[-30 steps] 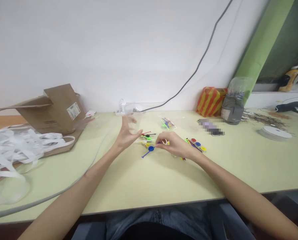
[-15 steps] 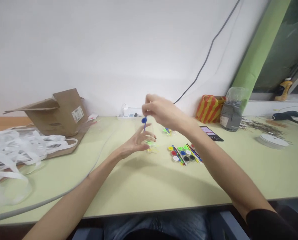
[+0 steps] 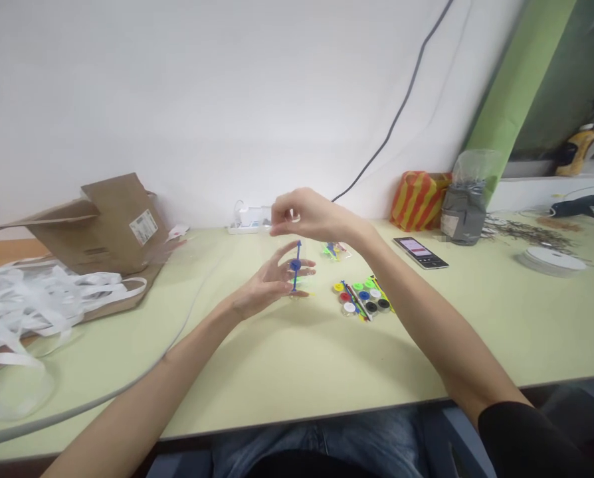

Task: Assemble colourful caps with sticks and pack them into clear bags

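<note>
A blue spinner arrow (image 3: 296, 265) with a round hub stands nearly upright within the curved fingers of my left hand (image 3: 264, 282). The hand is curled around what looks like a clear plastic bag, faint and hard to make out. Green and yellow bits show behind the lower fingers; whether they lie in the bag or on the table I cannot tell. Above it, apart from the arrow, is my right hand (image 3: 307, 214), bent at the wrist, thumb and fingers pinched together. Anything between those fingertips is too faint to name.
Coloured round discs (image 3: 364, 296) and thin sticks lie grouped on the table (image 3: 277, 372). Behind them is a small coloured pile (image 3: 334, 251). A phone (image 3: 420, 253), ribbon roll (image 3: 551, 260) and striped bag (image 3: 417, 199) sit right; white ribbon (image 3: 52, 305) and a cardboard box (image 3: 112, 226) left.
My right hand has let go of the blue spinner arrow, which now sits lower within my left hand's fingers. The right hand has shifted slightly left, and the view has tilted a little.
</note>
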